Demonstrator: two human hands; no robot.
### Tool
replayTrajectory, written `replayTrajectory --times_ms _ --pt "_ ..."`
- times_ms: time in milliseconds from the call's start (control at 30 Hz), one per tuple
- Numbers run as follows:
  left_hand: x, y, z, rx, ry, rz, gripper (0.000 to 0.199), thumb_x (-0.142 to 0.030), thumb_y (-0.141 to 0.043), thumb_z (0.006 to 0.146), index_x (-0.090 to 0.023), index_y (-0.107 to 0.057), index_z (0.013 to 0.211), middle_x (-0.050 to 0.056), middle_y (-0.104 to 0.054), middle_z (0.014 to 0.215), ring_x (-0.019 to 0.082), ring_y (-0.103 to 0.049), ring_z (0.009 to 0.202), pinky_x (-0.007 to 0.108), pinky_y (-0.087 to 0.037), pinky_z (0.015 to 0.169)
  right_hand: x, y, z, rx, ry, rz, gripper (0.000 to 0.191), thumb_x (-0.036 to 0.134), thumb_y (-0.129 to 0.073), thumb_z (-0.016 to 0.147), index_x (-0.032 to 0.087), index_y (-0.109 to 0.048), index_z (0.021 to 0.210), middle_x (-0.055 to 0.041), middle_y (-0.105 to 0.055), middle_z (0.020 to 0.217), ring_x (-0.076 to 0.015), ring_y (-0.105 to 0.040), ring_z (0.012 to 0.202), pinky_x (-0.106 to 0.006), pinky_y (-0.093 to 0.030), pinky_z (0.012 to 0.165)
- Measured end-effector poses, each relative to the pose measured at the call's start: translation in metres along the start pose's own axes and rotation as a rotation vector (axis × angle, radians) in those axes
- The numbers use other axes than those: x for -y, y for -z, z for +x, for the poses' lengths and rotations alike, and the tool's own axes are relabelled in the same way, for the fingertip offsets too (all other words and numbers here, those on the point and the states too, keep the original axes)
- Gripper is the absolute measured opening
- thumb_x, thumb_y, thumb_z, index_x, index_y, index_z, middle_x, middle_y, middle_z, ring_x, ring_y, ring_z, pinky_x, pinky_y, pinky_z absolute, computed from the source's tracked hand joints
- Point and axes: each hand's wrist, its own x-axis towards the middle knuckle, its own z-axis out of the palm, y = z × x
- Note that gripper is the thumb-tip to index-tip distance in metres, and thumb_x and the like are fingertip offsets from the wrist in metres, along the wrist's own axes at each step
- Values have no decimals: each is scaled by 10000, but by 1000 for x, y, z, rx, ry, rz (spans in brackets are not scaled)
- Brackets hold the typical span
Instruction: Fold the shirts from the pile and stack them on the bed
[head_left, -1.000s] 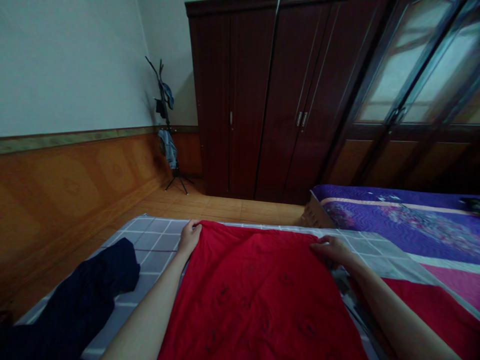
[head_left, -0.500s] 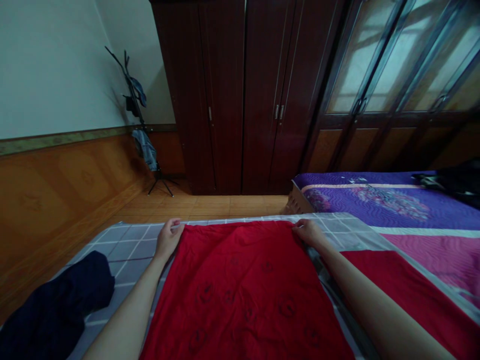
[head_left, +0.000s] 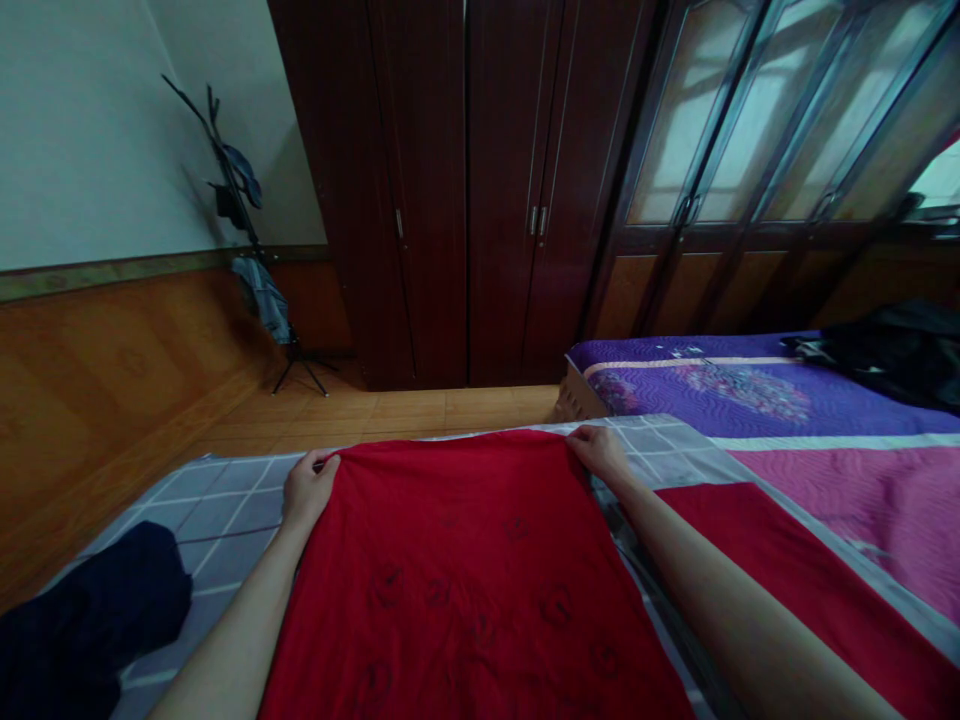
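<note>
A red cloth with dark ring-like flower marks is spread in front of me, its far edge stretched between my two hands. My left hand pinches the far left corner. At the far right corner, the fingers of my right hand are closed on the same cloth. Its near end runs out of view at the bottom. Below lies a grey checked sheet. Another red cloth lies flat to the right, partly behind my right forearm.
A dark blue bundled garment lies at the left. Beyond the sheet stand a dark wooden wardrobe and a coat stand with items hung on it. At the right is a purple and pink bedspread with a black garment on it.
My view has turned slightly to the right, so the surroundings sit further left. Both hands keep hold of the red cloth, and its far part looks pulled smoother.
</note>
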Motion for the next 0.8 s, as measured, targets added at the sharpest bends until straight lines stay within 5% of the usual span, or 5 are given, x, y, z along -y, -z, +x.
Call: replayTrajectory --times_ms 267,533,800 --pt "-8 -7 -8 38 -56 42 541 -509 -519 735 -133 -581 1118 119 -644 1022 253 -617 917 351 -483 838 -4 0 -1 -23 -87 -26 237 289 -522 801 188 -733 845 -78 -717 854 -200 -655 853 -213 -426 667" --pt "-9 -3 -9 46 -132 211 296 -453 -463 752 -208 -629 758 84 -629 882 258 -603 853 340 -477 789 -8 0 2 30 -113 1 351 425 -499 843 155 -722 818 -113 -703 828 -215 -654 815 -235 -425 623" --pt "2 7 -1 -8 4 214 332 -450 -434 781 -198 -642 837 92 -685 896 268 -633 852 328 -475 725 -18 -3 5 189 -111 163 255 301 -515 847 124 -667 744 -34 -641 579 -98 -557 424 -174 -355 420"
